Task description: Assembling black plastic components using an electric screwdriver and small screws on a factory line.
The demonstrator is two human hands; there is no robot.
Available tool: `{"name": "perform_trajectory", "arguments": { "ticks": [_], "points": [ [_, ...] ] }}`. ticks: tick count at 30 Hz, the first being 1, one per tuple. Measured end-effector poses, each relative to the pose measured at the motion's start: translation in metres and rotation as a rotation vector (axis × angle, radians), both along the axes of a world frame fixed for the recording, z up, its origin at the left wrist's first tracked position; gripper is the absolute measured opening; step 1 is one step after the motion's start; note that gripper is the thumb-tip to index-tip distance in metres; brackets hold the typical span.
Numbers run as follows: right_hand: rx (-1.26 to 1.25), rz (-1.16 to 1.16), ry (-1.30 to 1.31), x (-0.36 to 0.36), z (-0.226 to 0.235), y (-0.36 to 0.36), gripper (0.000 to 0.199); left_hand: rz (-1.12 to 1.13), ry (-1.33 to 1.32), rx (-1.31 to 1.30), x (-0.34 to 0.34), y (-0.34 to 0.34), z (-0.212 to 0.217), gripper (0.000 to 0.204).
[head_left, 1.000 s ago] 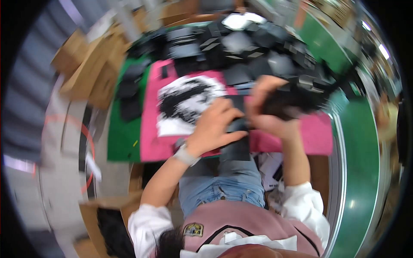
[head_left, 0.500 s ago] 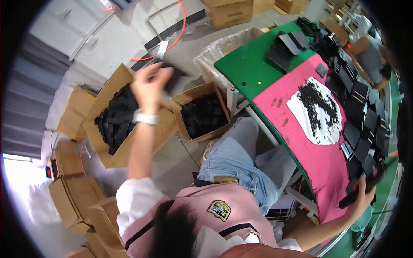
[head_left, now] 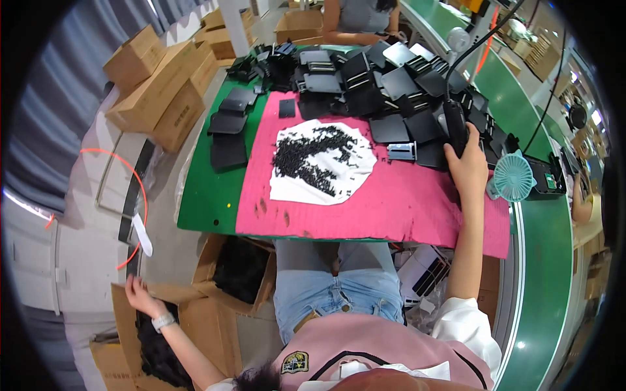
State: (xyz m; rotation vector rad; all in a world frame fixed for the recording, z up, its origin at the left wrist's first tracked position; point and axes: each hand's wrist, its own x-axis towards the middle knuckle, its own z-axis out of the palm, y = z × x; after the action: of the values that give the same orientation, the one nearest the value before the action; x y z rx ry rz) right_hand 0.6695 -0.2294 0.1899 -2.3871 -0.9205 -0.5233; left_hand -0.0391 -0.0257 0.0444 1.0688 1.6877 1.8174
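My right hand point(head_left: 468, 166) is wrapped round a black corded electric screwdriver point(head_left: 455, 124), held upright at the right of the pink mat point(head_left: 365, 218). The cord rises from its top. Far to the left, my left hand point(head_left: 142, 298) hangs over a cardboard box point(head_left: 124, 319) of black parts point(head_left: 163, 352); its fingers are apart and nothing shows in them. A white cloth point(head_left: 339, 168) on the mat carries many small black pieces point(head_left: 300, 159), too small to name. Black flat panels point(head_left: 385, 130) are heaped along the mat's far side, near the screwdriver.
A small teal fan point(head_left: 514, 177) stands right of my right hand. More black panels point(head_left: 228, 151) lie on the green table point(head_left: 202, 195) at left. A second box point(head_left: 207, 260) of black parts is below the table edge. Another person point(head_left: 358, 23) sits across the table.
My view has swung toward the table. My left hand held a black flat piece and now shows none, lower by the box. My right hand still grips the screwdriver, now upright.
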Motion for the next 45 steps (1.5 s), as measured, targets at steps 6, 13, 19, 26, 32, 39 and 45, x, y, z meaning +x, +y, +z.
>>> {"name": "perform_trajectory", "arguments": {
  "ticks": [6, 13, 19, 26, 32, 39, 45],
  "points": [
    [-0.013, -0.124, -0.369, -0.019, 0.003, 0.006, 0.064, -0.573, 0.074, 0.239, 0.284, 0.052, 0.107, 0.017],
    [-0.068, 0.267, -0.355, -0.027, 0.017, 0.072, 0.065, -1.309, -0.017, 0.395, 0.473, 0.049, 0.168, 0.008],
    [-0.161, 0.174, -0.036, 0.007, 0.009, 0.088, 0.074, -1.345, 0.085, 0.528, 0.499, 0.037, 0.152, 0.007],
    [0.268, 0.284, -0.105, -0.014, 0.030, 0.086, 0.064, -1.418, -0.111, 0.087, 0.487, 0.032, 0.141, 0.013],
    [0.300, 0.642, -0.273, -0.077, 0.043, 0.101, 0.070, -1.813, -0.335, 0.168, 0.495, 0.017, 0.151, 0.055],
    [0.272, 0.888, -0.138, -0.089, 0.043, 0.124, 0.065, -1.537, -0.343, 0.295, 0.480, 0.028, 0.157, 0.035],
    [0.221, 0.700, 0.087, -0.047, 0.035, 0.124, 0.028, -1.282, -0.470, 0.351, 0.469, 0.044, 0.170, 0.029]
  ]
}}
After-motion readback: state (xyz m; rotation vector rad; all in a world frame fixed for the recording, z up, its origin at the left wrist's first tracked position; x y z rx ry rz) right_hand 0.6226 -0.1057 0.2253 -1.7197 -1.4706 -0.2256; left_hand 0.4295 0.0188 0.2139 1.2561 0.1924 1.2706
